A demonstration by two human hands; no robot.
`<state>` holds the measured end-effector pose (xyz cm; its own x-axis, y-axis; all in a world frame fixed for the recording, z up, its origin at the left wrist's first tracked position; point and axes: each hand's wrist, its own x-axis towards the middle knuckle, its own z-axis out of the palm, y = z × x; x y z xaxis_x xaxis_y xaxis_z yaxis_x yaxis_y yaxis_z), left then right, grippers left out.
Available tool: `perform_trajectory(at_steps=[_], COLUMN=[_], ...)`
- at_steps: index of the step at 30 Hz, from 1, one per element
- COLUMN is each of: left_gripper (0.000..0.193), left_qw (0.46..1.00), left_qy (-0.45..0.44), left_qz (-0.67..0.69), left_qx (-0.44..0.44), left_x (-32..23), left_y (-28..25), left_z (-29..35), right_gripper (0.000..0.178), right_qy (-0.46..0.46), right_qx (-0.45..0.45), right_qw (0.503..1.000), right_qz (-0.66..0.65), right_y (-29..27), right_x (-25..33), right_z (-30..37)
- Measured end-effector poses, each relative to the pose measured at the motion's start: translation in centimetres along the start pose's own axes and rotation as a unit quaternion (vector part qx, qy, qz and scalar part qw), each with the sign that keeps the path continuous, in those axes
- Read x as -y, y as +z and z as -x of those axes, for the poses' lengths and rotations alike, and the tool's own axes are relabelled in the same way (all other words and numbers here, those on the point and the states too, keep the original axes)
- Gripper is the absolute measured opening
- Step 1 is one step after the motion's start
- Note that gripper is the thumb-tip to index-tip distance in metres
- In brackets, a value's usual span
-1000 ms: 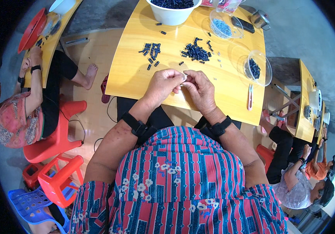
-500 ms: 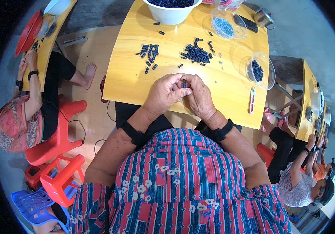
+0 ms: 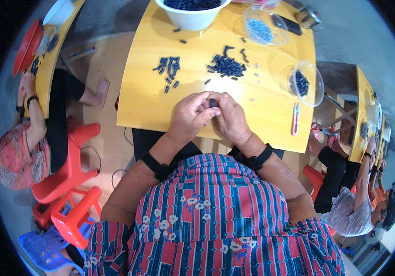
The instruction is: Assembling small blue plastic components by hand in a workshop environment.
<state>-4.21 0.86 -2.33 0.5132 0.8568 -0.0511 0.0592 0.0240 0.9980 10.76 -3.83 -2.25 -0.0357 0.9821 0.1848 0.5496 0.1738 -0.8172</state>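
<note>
Item: dark piece (image 3: 212,103), one. It is sitting upright between the fingertips of both hands, just over the near edge of the bench (image 3: 137,110).

Left hand (image 3: 189,115): fingers are curling in narrow, the thumb lying across the lower end of the piece. Right hand (image 3: 231,117): fingers are closing on the piece from the other side; the far fingertips are hiding, so their exact grip I cannot tell. The two-handed pinch is probably serving to steady so small a thing.

Left pile (image 3: 170,66), dark pieces: lying beyond the fingers, to the left. Right pile (image 3: 227,66), dark pieces: lying beyond the fingers, slightly right. The gap between them is seemingly keeping two lots apart, both within reach.

Basin (image 3: 190,27), white, full of dark pieces: standing far beyond the fingers, perhaps as the bulk stock.

Blue bits (image 3: 259,30): resting in a clear bowl (image 3: 280,37), far beyond and right of the fingers.

Clear tub (image 3: 317,87), holding dark pieces: standing right of the fingers and a little beyond.

Snips (image 3: 295,120): lying right of the fingers, on the right hand's side, likely for easy pickup.
</note>
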Motion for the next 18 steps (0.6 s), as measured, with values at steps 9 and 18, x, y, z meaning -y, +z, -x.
perform_trajectory(at_steps=[9,18], left_gripper=[0.053,0.041], left_qw=[0.999,1.0], left_qy=[-0.026,-0.013], left_qz=[0.047,0.02], left_qx=[0.009,0.008], left_x=[0.3,0.6], left_y=[-1.4,-0.1], left_z=[1.2,0.5], right_gripper=[0.03,0.029], right_qy=[-0.019,0.033], right_qx=[-0.137,-0.234], right_qw=[0.984,0.875], right_qz=[0.108,0.422], right_y=[-4.9,-17.2], right_x=[0.0,-3.7], right_z=[-0.6,0.4])
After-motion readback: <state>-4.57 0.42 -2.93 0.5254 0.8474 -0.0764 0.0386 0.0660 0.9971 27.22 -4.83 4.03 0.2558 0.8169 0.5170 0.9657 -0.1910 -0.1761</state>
